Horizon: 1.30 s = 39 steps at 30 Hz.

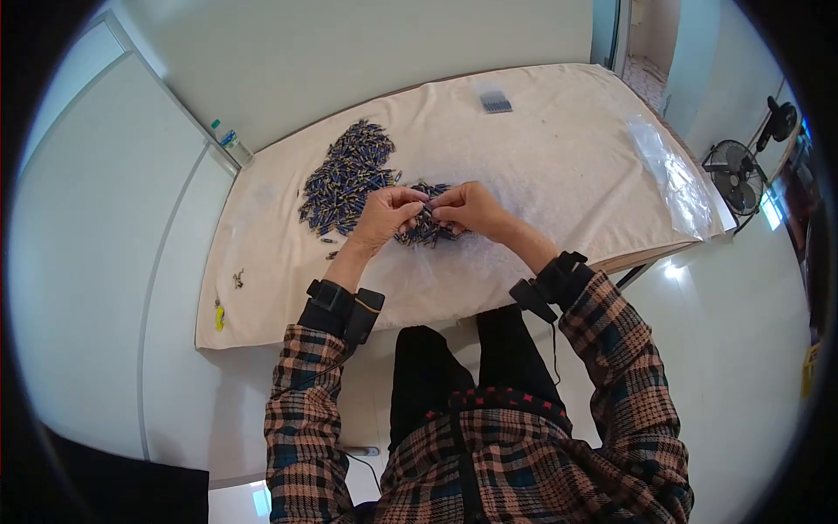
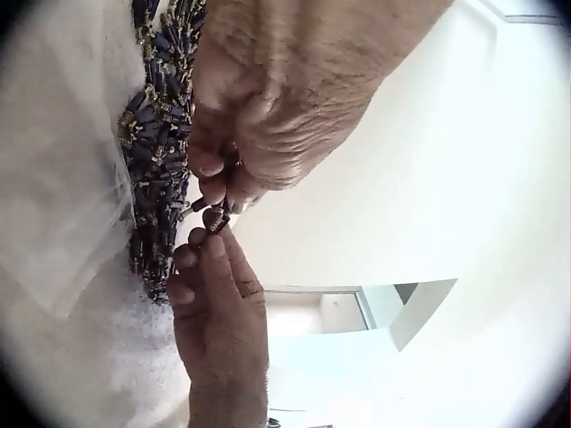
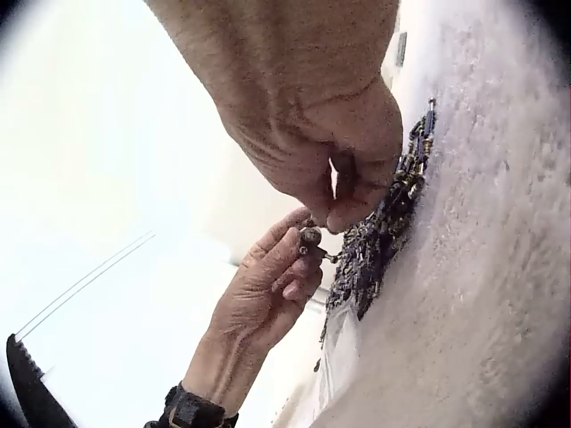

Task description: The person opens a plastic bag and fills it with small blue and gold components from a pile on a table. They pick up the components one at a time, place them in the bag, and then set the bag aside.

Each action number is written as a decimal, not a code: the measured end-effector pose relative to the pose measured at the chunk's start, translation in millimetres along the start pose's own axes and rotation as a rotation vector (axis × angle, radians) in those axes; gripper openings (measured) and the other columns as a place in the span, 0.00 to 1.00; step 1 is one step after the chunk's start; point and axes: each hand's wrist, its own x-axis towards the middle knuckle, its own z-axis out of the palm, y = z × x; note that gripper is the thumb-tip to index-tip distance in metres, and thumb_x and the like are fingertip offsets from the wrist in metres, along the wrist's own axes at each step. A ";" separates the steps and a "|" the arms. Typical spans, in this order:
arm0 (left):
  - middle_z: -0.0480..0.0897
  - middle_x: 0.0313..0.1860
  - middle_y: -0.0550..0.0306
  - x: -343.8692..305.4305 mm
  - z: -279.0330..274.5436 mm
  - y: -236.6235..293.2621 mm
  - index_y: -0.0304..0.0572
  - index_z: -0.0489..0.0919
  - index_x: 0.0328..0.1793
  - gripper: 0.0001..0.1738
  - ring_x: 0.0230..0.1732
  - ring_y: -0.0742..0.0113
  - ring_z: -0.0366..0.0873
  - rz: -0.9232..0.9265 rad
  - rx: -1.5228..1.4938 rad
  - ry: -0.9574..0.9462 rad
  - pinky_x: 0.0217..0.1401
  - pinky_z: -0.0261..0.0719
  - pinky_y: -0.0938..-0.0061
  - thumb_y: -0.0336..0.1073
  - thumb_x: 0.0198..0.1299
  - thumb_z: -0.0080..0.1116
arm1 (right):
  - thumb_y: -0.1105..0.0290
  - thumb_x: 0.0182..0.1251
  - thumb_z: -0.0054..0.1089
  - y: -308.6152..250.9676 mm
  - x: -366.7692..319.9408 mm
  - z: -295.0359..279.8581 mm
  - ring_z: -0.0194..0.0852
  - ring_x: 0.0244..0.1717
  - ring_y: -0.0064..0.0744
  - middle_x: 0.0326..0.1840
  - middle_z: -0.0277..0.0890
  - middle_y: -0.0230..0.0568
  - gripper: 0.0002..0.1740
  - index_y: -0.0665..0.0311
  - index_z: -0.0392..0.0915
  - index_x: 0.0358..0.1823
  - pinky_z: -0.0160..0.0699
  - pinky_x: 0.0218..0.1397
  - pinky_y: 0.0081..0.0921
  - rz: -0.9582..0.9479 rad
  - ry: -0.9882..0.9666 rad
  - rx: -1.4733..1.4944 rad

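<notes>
Both hands meet over the nearer heap of small dark-blue parts with brass-coloured ends (image 1: 417,234). My left hand (image 1: 384,218) pinches small dark parts (image 3: 310,237) between thumb and fingers, their round ends showing in the right wrist view. Another part with a brass-coloured tip (image 3: 330,259) sticks out by its fingers. My right hand (image 1: 476,212) brings thumb and fingertips against the left fingertips; in the left wrist view it pinches a small ribbed metal part (image 2: 218,225). Fingers hide most of what is held.
A larger heap of the same parts (image 1: 347,175) lies behind and left on the cream cloth (image 1: 559,175). A small bag of parts (image 1: 495,101) lies at the back, clear plastic bags (image 1: 672,179) right. A bottle (image 1: 231,144) and a yellow-handled tool (image 1: 219,316) are left.
</notes>
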 end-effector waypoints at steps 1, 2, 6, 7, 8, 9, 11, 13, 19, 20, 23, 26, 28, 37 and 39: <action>0.81 0.29 0.62 1.2 1.3 -1.2 0.35 0.81 0.49 0.10 0.24 0.80 0.74 0.017 0.042 0.023 0.22 0.70 0.88 0.28 0.62 0.58 | 0.76 0.62 0.59 2.2 0.7 -2.6 0.76 0.23 0.21 0.27 0.80 0.36 0.11 0.72 0.82 0.44 0.78 0.24 0.18 0.019 -0.013 -0.019; 0.81 0.29 0.61 1.8 2.1 -2.6 0.34 0.81 0.49 0.10 0.24 0.80 0.76 0.033 0.083 0.046 0.22 0.71 0.87 0.27 0.62 0.58 | 0.77 0.62 0.59 5.0 1.0 -4.4 0.77 0.24 0.22 0.27 0.80 0.36 0.11 0.72 0.81 0.45 0.79 0.24 0.18 0.040 -0.025 -0.037; 0.83 0.31 0.59 4.8 3.5 -12.2 0.33 0.81 0.45 0.08 0.26 0.76 0.80 0.005 -0.004 0.089 0.24 0.76 0.85 0.25 0.61 0.57 | 0.76 0.64 0.58 11.3 -2.2 -8.2 0.79 0.28 0.21 0.33 0.81 0.39 0.12 0.73 0.78 0.47 0.80 0.27 0.18 0.105 0.052 -0.027; 0.83 0.31 0.59 5.9 3.6 -14.6 0.33 0.81 0.45 0.08 0.26 0.76 0.80 0.004 -0.006 0.088 0.24 0.76 0.85 0.25 0.61 0.57 | 0.76 0.64 0.58 12.0 -2.9 -9.4 0.79 0.28 0.21 0.33 0.81 0.39 0.12 0.73 0.78 0.47 0.80 0.27 0.18 0.107 0.052 -0.027; 0.83 0.31 0.58 7.0 3.3 -16.8 0.32 0.82 0.44 0.08 0.27 0.75 0.80 -0.021 0.089 0.093 0.25 0.77 0.84 0.24 0.61 0.57 | 0.76 0.63 0.57 12.4 -3.5 -10.8 0.79 0.28 0.21 0.33 0.82 0.40 0.13 0.73 0.77 0.48 0.80 0.27 0.18 0.112 0.063 -0.009; 0.83 0.32 0.57 6.8 4.0 -15.8 0.32 0.82 0.43 0.07 0.27 0.74 0.81 -0.047 0.184 0.098 0.25 0.78 0.84 0.24 0.60 0.57 | 0.76 0.63 0.57 11.1 -4.5 -11.4 0.80 0.28 0.22 0.33 0.82 0.40 0.13 0.72 0.76 0.48 0.80 0.27 0.18 0.117 0.074 0.010; 0.83 0.32 0.56 5.6 5.7 -13.9 0.31 0.82 0.42 0.07 0.27 0.73 0.81 -0.074 0.281 0.101 0.26 0.79 0.83 0.23 0.60 0.56 | 0.76 0.62 0.57 9.1 -6.6 -10.9 0.81 0.29 0.23 0.33 0.82 0.41 0.14 0.72 0.75 0.49 0.81 0.27 0.18 0.122 0.085 0.031; 0.83 0.30 0.56 4.7 8.6 -12.1 0.32 0.82 0.41 0.06 0.27 0.72 0.81 -0.054 0.429 0.140 0.27 0.79 0.80 0.22 0.58 0.57 | 0.78 0.61 0.56 7.1 -9.3 -9.5 0.82 0.27 0.25 0.31 0.82 0.42 0.11 0.71 0.76 0.46 0.82 0.26 0.20 0.023 0.089 0.053; 0.81 0.27 0.57 9.6 -0.4 -30.5 0.35 0.83 0.37 0.05 0.27 0.67 0.80 0.396 0.913 0.153 0.30 0.77 0.72 0.23 0.56 0.59 | 0.77 0.62 0.57 -1.7 -16.3 -3.9 0.82 0.26 0.25 0.31 0.82 0.41 0.10 0.69 0.77 0.46 0.82 0.25 0.20 -0.006 0.113 0.084; 0.81 0.27 0.58 9.6 -0.6 -31.6 0.35 0.83 0.36 0.04 0.26 0.67 0.79 0.443 0.916 0.177 0.30 0.76 0.71 0.23 0.55 0.60 | 0.76 0.63 0.57 -1.3 -16.9 -3.8 0.82 0.27 0.24 0.31 0.82 0.40 0.11 0.70 0.77 0.46 0.82 0.25 0.20 -0.012 0.121 0.097; 0.80 0.26 0.59 10.3 -1.5 -34.5 0.35 0.83 0.35 0.03 0.26 0.65 0.78 0.538 0.921 0.229 0.30 0.74 0.70 0.25 0.54 0.61 | 0.74 0.64 0.59 -1.2 -16.6 -2.9 0.82 0.28 0.24 0.31 0.82 0.39 0.11 0.70 0.77 0.47 0.82 0.26 0.19 -0.024 0.133 0.119; 0.82 0.26 0.56 5.7 3.7 -27.6 0.35 0.83 0.33 0.05 0.30 0.65 0.80 0.366 0.665 0.329 0.34 0.76 0.71 0.30 0.55 0.64 | 0.73 0.65 0.61 5.9 -11.4 1.9 0.83 0.31 0.23 0.31 0.82 0.37 0.12 0.71 0.77 0.47 0.82 0.27 0.17 -0.077 0.243 0.050; 0.82 0.26 0.57 4.9 8.5 -22.9 0.35 0.82 0.33 0.05 0.28 0.67 0.80 0.261 0.503 0.310 0.31 0.75 0.73 0.31 0.56 0.64 | 0.73 0.65 0.60 12.2 -10.5 5.1 0.83 0.31 0.23 0.32 0.82 0.37 0.12 0.72 0.77 0.47 0.82 0.28 0.17 -0.047 0.236 0.153; 0.82 0.24 0.59 -4.0 21.6 -6.1 0.35 0.80 0.38 0.08 0.18 0.78 0.74 -0.040 0.031 0.135 0.18 0.69 0.86 0.34 0.63 0.60 | 0.79 0.66 0.57 7.2 -10.1 19.5 0.83 0.33 0.27 0.35 0.81 0.41 0.10 0.75 0.78 0.47 0.86 0.34 0.17 -0.070 0.248 0.409; 0.82 0.24 0.59 -4.3 20.5 -4.6 0.35 0.80 0.38 0.08 0.17 0.78 0.74 -0.034 0.010 0.122 0.17 0.69 0.86 0.33 0.62 0.60 | 0.79 0.66 0.57 6.6 -9.5 19.2 0.83 0.34 0.27 0.35 0.81 0.42 0.11 0.76 0.78 0.47 0.87 0.34 0.18 -0.069 0.240 0.404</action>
